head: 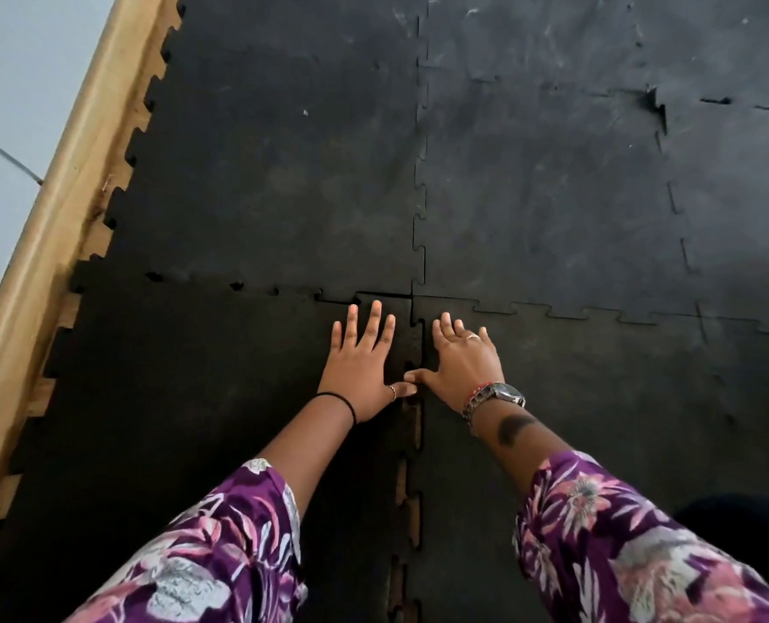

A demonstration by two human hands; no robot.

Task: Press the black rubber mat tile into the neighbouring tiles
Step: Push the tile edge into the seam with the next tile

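Black rubber mat tile (194, 420) lies in the lower left of the frame, and the left hand (360, 366) rests flat on its upper right corner with the fingers spread and straight, holding nothing. The right hand (461, 366) lies flat in the same way, open and spread, on the neighbouring tile (598, 420) in the lower right, just across the seam (412, 442). The two thumbs nearly meet over this seam at the centre of the frame. Below the hands the seam is not closed: the puzzle teeth stand apart and a brown surface shows between them. Above the hands the teeth sit together. The right wrist carries a watch (502, 394) and a beaded band, the left wrist a thin black band (342, 400). Both arms wear purple flowered sleeves (221, 555). Two more tiles (275, 164) fill the upper part of the frame, and a wooden edge (59, 209) runs along the left side.
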